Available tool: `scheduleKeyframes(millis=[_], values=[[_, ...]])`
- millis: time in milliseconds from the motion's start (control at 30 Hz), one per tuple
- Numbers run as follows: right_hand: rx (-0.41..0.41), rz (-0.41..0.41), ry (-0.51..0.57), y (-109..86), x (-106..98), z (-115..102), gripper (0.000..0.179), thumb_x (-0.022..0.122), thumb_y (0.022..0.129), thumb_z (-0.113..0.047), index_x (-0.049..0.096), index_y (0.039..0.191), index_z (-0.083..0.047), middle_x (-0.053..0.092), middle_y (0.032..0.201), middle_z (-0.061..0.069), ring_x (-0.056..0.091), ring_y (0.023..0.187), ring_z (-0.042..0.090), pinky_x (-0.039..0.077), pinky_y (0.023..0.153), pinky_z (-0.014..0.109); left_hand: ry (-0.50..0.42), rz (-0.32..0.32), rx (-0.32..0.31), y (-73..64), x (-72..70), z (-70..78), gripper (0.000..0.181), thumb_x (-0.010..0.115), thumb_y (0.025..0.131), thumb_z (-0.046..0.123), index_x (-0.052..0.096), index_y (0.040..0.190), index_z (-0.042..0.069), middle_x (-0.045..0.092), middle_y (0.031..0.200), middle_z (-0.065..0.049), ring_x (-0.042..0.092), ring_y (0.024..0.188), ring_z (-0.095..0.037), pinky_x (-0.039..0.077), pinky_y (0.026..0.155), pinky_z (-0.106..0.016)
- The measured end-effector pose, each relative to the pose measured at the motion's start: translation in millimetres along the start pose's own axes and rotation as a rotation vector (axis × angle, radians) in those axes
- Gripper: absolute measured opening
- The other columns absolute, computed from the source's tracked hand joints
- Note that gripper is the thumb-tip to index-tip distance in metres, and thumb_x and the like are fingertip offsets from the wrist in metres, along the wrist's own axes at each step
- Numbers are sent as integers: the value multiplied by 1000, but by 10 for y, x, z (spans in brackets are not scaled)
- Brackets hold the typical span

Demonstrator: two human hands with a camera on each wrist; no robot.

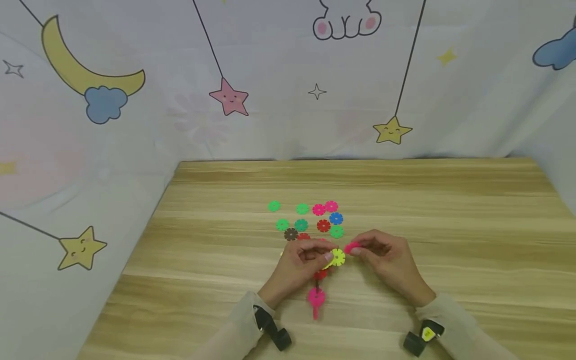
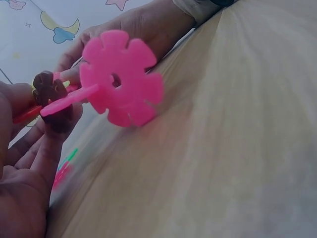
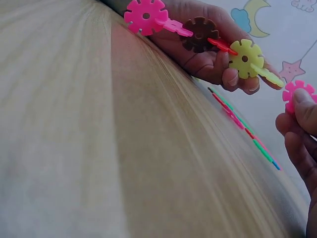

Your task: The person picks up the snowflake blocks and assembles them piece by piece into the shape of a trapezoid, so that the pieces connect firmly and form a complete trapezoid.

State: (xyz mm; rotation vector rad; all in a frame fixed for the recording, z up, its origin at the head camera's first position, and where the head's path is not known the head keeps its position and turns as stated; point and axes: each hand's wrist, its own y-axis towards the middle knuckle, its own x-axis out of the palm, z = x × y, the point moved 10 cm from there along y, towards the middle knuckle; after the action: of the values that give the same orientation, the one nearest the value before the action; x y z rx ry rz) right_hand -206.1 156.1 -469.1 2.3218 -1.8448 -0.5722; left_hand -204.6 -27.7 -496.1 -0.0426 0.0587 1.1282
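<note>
My left hand grips a chain of slotted plastic snowflake discs, interlocked at angles to one another. In the right wrist view the chain runs from a pink disc through a second pink one, a brown disc and a red one to two yellow discs. Its pink end hangs toward the near side of the table. Between thumb and fingers my right hand pinches a loose pink disc, held just right of the chain's yellow end with a small gap between them.
Several loose discs lie flat beyond the hands, among them green, blue, red and dark brown ones. The wooden table meets a patterned cloth backdrop at its far edge.
</note>
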Motion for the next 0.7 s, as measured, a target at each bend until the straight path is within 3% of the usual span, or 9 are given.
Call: scheduleKeyframes(millis=[333, 533, 700], values=[[13, -43, 80, 37, 95, 0, 20, 79, 90, 10, 78, 99, -7, 82, 97, -6, 78, 92, 6, 64, 82, 24, 0, -11, -73, -38, -43, -60, 24, 75, 103, 19, 80, 122, 6, 81, 118, -17, 80, 88, -8, 63, 83, -22], [-28, -57, 130, 80, 184, -16, 16, 76, 89, 15, 77, 93, -1, 82, 94, -4, 78, 90, 7, 63, 83, 23, -54, -32, -58, -51, -66, -41, 24, 74, 103, 16, 79, 121, 1, 80, 115, -19, 81, 84, -10, 64, 82, -24], [-63, -20, 86, 47, 163, -54, 21, 75, 84, 23, 76, 87, 2, 82, 87, 2, 77, 86, 1, 63, 80, 21, -66, -67, -31, -14, 26, -25, 21, 73, 103, 11, 78, 116, -4, 77, 111, -26, 79, 82, -8, 64, 77, -23]])
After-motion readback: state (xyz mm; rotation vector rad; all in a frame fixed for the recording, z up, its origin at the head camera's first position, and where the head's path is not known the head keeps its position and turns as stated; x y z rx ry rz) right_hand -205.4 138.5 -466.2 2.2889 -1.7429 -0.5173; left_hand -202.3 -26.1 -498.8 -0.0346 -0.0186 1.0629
